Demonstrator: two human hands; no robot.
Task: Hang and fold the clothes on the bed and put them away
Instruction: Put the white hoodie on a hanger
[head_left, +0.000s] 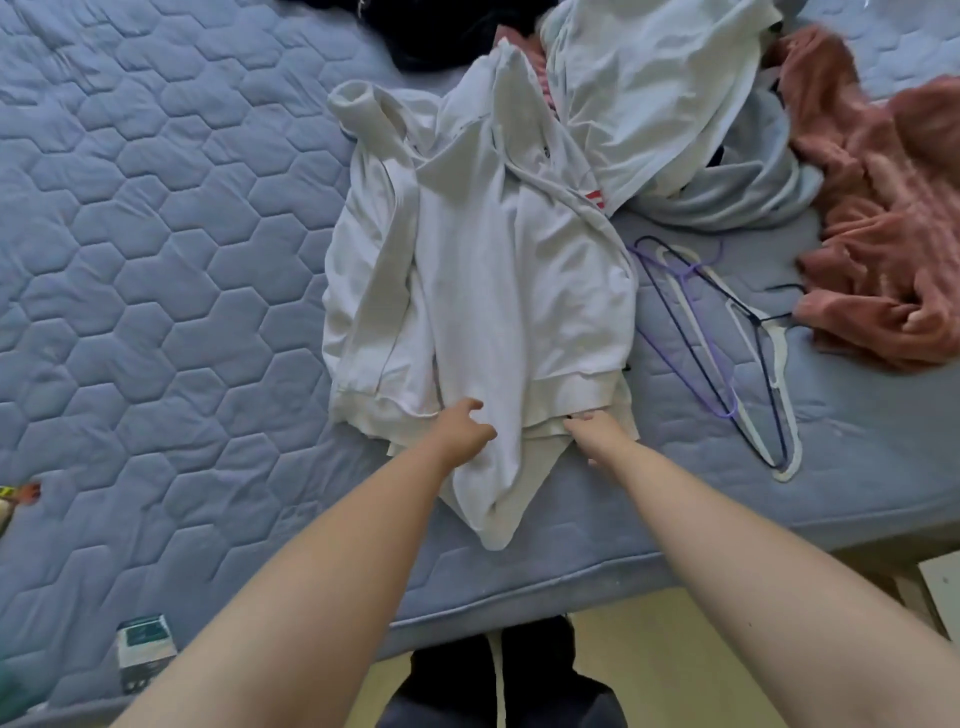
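Note:
A white hooded sweatshirt (483, 280) lies spread on the blue quilted bed (156, 260), its sleeves folded in and one sleeve trailing toward the bed's near edge. My left hand (465, 428) rests on the sleeve near the hem with its fingers loosely curled. My right hand (592, 431) pinches the hem at the lower right corner. Several thin hangers (727, 353), purple, dark and white, lie to the right of the sweatshirt.
A pale blue garment (665, 104) and a pink fuzzy one (883, 218) are heaped at the back right, with a dark garment (441, 31) at the top. A small box (143, 649) sits at the near left edge. Yellowish floor shows below the bed.

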